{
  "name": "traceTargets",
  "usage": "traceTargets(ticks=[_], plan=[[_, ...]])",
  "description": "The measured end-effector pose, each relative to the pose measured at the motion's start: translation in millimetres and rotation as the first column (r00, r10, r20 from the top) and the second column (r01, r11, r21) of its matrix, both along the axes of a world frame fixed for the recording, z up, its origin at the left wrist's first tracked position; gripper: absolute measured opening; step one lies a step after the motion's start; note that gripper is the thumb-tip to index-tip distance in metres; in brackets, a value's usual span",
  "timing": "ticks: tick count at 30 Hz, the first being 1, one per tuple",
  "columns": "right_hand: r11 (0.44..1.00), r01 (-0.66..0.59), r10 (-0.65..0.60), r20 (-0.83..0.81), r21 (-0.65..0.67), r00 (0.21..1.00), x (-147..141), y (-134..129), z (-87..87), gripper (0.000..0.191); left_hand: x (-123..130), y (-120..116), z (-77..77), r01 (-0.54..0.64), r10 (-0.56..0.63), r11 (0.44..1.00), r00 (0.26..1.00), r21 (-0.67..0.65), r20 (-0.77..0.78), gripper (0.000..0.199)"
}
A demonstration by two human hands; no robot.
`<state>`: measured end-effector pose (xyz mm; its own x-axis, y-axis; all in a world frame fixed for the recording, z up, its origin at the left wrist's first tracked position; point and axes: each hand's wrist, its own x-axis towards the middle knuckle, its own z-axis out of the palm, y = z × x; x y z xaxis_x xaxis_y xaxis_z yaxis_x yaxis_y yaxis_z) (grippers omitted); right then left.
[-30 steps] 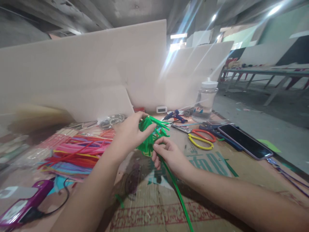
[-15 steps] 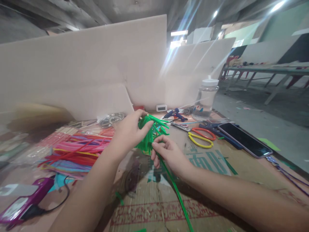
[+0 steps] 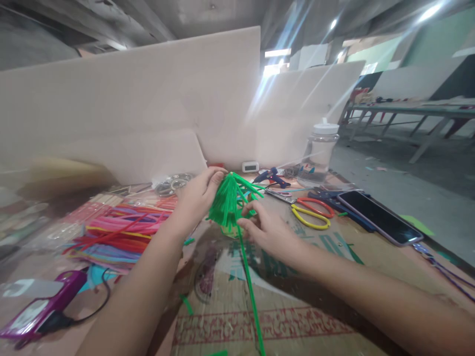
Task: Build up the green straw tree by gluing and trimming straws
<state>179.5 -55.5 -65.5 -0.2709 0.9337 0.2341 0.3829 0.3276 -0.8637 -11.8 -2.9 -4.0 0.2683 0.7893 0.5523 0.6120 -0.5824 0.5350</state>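
Note:
A bushy bunch of green pipe cleaners (image 3: 227,200) is up in front of me, its strands fanning downward from a gathered top. My left hand (image 3: 202,193) grips its left side near the top, thumb and fingers closed. At the lower right edge of the bunch, my right hand (image 3: 263,225) has its fingers curled, thumb and fingertips at the top of a long green pipe cleaner (image 3: 248,277). That long strand hangs down toward the table's near edge. The exact contact of the right fingertips is partly hidden.
Colourful pipe cleaners (image 3: 122,230) lie at left, near a purple device (image 3: 55,306) with a cord. Scissors (image 3: 311,212), a blue glue gun (image 3: 272,177), a water bottle (image 3: 319,153) and a phone (image 3: 380,217) are on the right. White boards (image 3: 148,99) stand behind.
My right hand has shifted slightly right and its fingers have loosened a little. The long pipe cleaner's lower end has swung left. My left thumb has drawn in against the bunch.

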Motion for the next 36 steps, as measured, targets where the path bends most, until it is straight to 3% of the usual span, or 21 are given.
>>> traceTargets(ticks=[3, 8, 14, 19, 23, 27, 32, 36], plan=[[0.967, 0.025, -0.087, 0.234, 0.254, 0.968, 14.3, 1.0, 16.1, 0.025, -3.7, 4.5, -1.3, -0.065, 0.065, 0.998, 0.995, -0.002, 0.075, 0.038], [0.907, 0.026, -0.143, 0.247, 0.421, 0.959, 30.7, 6.2, 33.8, 0.015, -7.5, 1.4, 5.5, -0.269, 0.282, 0.954, 0.955, 0.129, -0.094, 0.042], [0.886, 0.096, -0.159, 0.103, 0.453, 0.982, 40.6, 22.8, 43.7, 0.022, -11.0, -3.8, 13.1, -0.247, 0.258, 0.964, 0.958, 0.096, -0.124, 0.038], [0.929, 0.071, -0.095, 0.049, 0.364, 0.994, 33.2, 53.5, 47.4, 0.016, -11.8, -12.5, 17.7, -0.208, 0.211, 0.976, 0.975, 0.059, -0.068, 0.021], [0.934, 0.088, -0.114, 0.055, 0.346, 0.992, 28.5, 73.2, 44.0, 0.016, -14.0, -14.2, 17.2, -0.165, 0.164, 0.986, 0.985, 0.001, -0.048, 0.017], [0.958, -0.003, -0.028, 0.104, 0.288, 0.994, 28.9, 75.3, 37.9, 0.015, -16.8, -9.2, 13.1, -0.1, 0.098, 0.995, 0.992, -0.025, -0.075, 0.024], [0.97, -0.041, 0.026, 0.065, 0.238, 0.998, 32.2, 72.1, 33.6, 0.014, -13.2, -6.7, 10.5, -0.161, 0.164, 0.986, 0.982, 0.034, -0.096, 0.032], [0.967, -0.067, 0.043, 0.104, 0.244, 0.994, 32.7, 66.1, 39.1, 0.01, -9.2, -9.8, 11.6, -0.017, 0.016, 1.0, 0.999, -0.01, -0.05, 0.032]])
